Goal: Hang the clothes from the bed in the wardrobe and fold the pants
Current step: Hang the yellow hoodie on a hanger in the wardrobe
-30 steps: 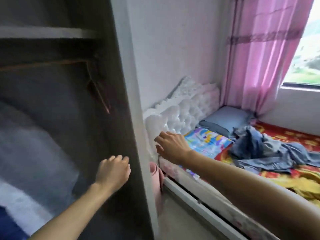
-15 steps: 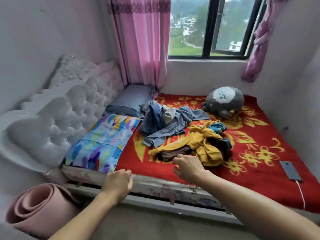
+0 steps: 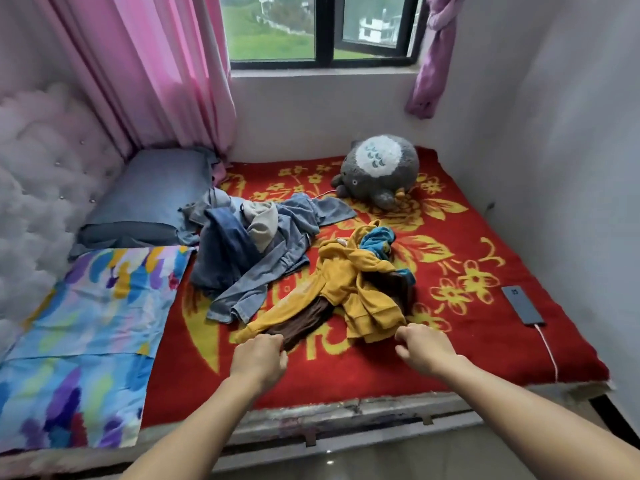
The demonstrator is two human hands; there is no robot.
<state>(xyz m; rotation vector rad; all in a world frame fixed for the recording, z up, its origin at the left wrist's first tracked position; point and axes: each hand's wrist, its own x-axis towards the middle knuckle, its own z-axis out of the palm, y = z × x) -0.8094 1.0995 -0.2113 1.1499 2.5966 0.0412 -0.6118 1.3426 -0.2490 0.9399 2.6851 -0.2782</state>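
- The bed (image 3: 363,375) fills most of the view under a red blanket with yellow flowers; its near edge runs across the lower part of the picture, with bare floor below it.
- A tufted white headboard (image 3: 38,202) closes the left side, a wall the right, and a window (image 3: 322,29) with a pink curtain (image 3: 149,71) the far end.
- Two pillows lie along the left side: a multicoloured pillow (image 3: 86,327) near, a grey-blue one (image 3: 152,192) behind it.
- A heap of blue-grey clothes (image 3: 249,244) sits mid-bed, touching the yellow garment (image 3: 360,285) that lies over brown pants (image 3: 301,323).
- A grey plush toy (image 3: 377,171) rests at the far end.
- Open blanket stretches right of the clothes as far as a phone (image 3: 521,304) on its cable near the right edge.
- The left hand (image 3: 259,358) is clenched on the near end of the brown pants.
- The right hand (image 3: 424,348) is curled at the yellow garment's near hem; whether it grips the cloth cannot be told.
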